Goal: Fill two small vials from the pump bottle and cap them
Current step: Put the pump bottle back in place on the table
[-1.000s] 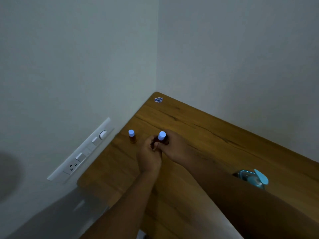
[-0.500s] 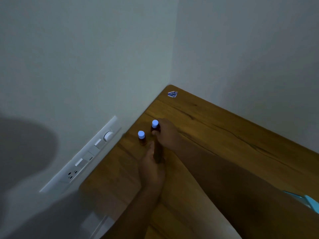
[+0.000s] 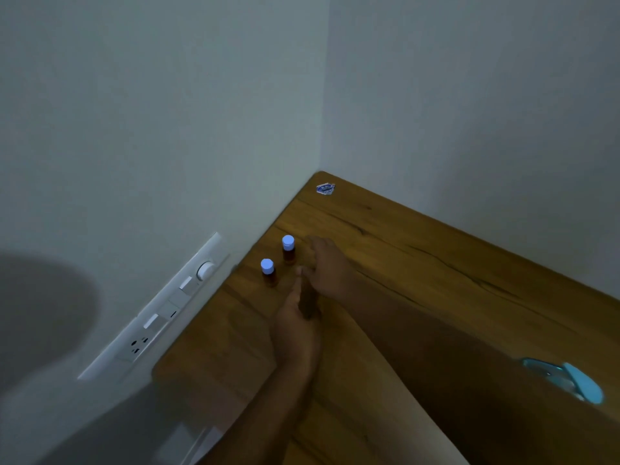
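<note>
Near the wall edge of the wooden table (image 3: 419, 280), two capped vials (image 3: 288, 251) stand upright, just apart. The right hand (image 3: 327, 266) hovers beside them, fingers loosely spread and empty; the left hand (image 3: 295, 325) rests flat, holding nothing. They look light, tippy and probably breakable, best pinched low on the body, not by the cap

Two capped vials (image 3: 288, 250) (image 3: 267, 272) stand upright near the table's (image 3: 419, 263) left edge, close together, blocking that strip. Right hand (image 3: 327, 266) just beside the farther vial, left hand (image 3: 295, 327) near the nearer one. Walls close the corner behind. Pump bottle (image 3: 567, 382) far right. Bare wood between the arms and the back wall.
</note>
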Demonstrator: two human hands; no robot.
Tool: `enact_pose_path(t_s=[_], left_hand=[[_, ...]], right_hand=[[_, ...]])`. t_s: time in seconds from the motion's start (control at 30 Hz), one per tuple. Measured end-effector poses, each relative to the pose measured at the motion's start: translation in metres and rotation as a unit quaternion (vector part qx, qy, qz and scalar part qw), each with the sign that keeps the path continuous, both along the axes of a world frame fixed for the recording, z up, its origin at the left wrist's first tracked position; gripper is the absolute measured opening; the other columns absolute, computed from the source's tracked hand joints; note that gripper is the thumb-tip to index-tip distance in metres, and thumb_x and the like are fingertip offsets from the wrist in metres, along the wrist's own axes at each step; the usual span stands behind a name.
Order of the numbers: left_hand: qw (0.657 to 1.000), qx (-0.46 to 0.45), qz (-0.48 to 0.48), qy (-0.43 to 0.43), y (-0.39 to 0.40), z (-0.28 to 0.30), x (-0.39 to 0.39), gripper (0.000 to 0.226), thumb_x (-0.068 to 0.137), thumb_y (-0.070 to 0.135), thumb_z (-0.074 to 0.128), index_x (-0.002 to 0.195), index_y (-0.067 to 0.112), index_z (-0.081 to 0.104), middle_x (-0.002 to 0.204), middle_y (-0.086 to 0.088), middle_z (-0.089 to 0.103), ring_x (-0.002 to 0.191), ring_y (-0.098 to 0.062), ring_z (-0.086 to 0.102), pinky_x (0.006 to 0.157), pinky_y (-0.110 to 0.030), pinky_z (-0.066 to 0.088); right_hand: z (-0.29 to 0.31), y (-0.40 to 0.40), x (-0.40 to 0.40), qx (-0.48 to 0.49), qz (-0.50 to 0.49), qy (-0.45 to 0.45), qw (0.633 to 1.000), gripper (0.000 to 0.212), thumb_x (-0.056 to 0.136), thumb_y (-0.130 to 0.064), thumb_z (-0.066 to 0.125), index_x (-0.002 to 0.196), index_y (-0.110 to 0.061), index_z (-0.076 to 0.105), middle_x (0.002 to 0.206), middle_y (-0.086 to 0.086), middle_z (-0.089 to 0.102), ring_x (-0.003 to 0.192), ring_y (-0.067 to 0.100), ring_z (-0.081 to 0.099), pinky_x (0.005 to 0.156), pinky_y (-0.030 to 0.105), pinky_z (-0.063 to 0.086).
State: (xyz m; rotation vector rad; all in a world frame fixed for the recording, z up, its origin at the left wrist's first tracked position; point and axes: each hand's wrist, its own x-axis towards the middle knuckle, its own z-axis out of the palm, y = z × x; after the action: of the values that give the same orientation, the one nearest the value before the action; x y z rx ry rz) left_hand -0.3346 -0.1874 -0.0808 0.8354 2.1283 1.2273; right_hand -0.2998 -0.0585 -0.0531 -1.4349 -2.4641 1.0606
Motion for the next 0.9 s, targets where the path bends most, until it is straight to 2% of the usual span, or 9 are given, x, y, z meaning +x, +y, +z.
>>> enact_pose_path(t_s=[0.1,0.17,0.3,0.47,0.53,0.63,0.7,0.8,0.9], left_hand=[[0.999,0.028,-0.031,0.012,0.013,0.029,0.028,0.046,0.095,0.017,0.060,0.137,0.035,0.056,0.109,0.027,0.061,0.106,-0.006,0.061,0.082,-0.017,0.047],[0.997,0.044,-0.058,0.032,0.026,0.053,0.052,0.041,0.094,0.017,0.061,0.131,0.034,0.060,0.098,0.028,0.060,0.101,-0.008,0.063,0.074,-0.013,0.044],[0.987,0.039,-0.153,0.035,0.047,0.097,0.110,0.057,0.091,0.021,0.069,0.144,0.028,0.050,0.131,0.009,0.063,0.115,-0.015,0.061,0.093,-0.035,0.054],[0.940,0.006,-0.338,0.042,0.055,0.122,0.180,0.073,0.082,0.020,0.078,0.147,0.025,0.046,0.144,0.005,0.055,0.127,-0.013,0.055,0.104,-0.030,0.048],[0.917,-0.022,-0.397,0.030,0.048,0.119,0.201,0.087,0.072,0.024,0.084,0.149,0.028,0.043,0.142,0.008,0.055,0.123,-0.008,0.055,0.101,-0.024,0.046],[0.887,-0.046,-0.458,0.034,0.035,0.106,0.222,0.112,0.055,0.030,0.092,0.152,0.035,0.036,0.115,0.005,0.066,0.091,-0.004,0.059,0.076,-0.019,0.046],[0.870,-0.049,-0.487,0.068,0.028,0.094,0.230,0.124,0.048,0.033,0.094,0.154,0.038,0.030,0.128,0.005,0.060,0.104,-0.009,0.059,0.083,-0.022,0.048],[0.853,-0.044,-0.515,0.075,0.022,0.076,0.239,0.125,0.052,0.021,0.094,0.155,0.040,0.025,0.139,0.006,0.056,0.123,-0.014,0.056,0.097,-0.034,0.051],[0.868,-0.030,-0.487,0.087,0.017,0.062,0.244,0.116,0.056,0.015,0.092,0.152,0.036,0.030,0.137,0.004,0.057,0.123,-0.017,0.056,0.098,-0.035,0.050]], right_hand=[[0.030,-0.002,0.045,0.030,0.007,0.006,0.999,0.063,0.100,-0.018,0.062,0.157,-0.009,0.036,0.157,0.013,0.042,0.144,0.027,0.042,0.117,0.034,0.035],[0.052,0.000,0.078,0.052,-0.010,0.022,0.998,0.055,0.100,-0.014,0.059,0.153,-0.010,0.044,0.151,0.013,0.051,0.138,0.027,0.050,0.113,0.035,0.040],[0.100,0.003,0.162,0.080,-0.063,0.018,0.995,0.048,0.101,-0.018,0.057,0.149,-0.018,0.051,0.146,0.006,0.057,0.132,0.023,0.055,0.108,0.037,0.047],[0.130,-0.011,0.287,0.096,-0.124,-0.044,0.987,0.055,0.091,-0.004,0.062,0.145,-0.012,0.055,0.143,0.012,0.058,0.128,0.024,0.057,0.100,0.023,0.040],[0.130,-0.026,0.327,0.071,-0.158,-0.063,0.983,0.063,0.086,0.001,0.062,0.147,-0.012,0.052,0.145,0.014,0.057,0.131,0.025,0.056,0.098,0.021,0.037],[0.117,-0.050,0.365,0.010,-0.158,-0.098,0.982,0.075,0.086,-0.004,0.066,0.155,-0.012,0.040,0.155,0.015,0.046,0.142,0.027,0.046,0.106,0.024,0.035],[0.103,-0.066,0.376,-0.037,-0.120,-0.102,0.987,0.081,0.086,-0.014,0.073,0.158,-0.012,0.035,0.159,0.013,0.041,0.143,0.028,0.044,0.113,0.032,0.037],[0.079,-0.081,0.384,-0.083,-0.085,-0.054,0.991,0.080,0.075,-0.015,0.086,0.145,-0.011,0.048,0.143,0.011,0.055,0.127,0.027,0.056,0.106,0.045,0.048],[0.058,-0.090,0.386,-0.067,-0.099,-0.037,0.992,0.093,0.069,-0.014,0.090,0.149,-0.013,0.042,0.144,0.011,0.050,0.130,0.026,0.049,0.108,0.036,0.042]])
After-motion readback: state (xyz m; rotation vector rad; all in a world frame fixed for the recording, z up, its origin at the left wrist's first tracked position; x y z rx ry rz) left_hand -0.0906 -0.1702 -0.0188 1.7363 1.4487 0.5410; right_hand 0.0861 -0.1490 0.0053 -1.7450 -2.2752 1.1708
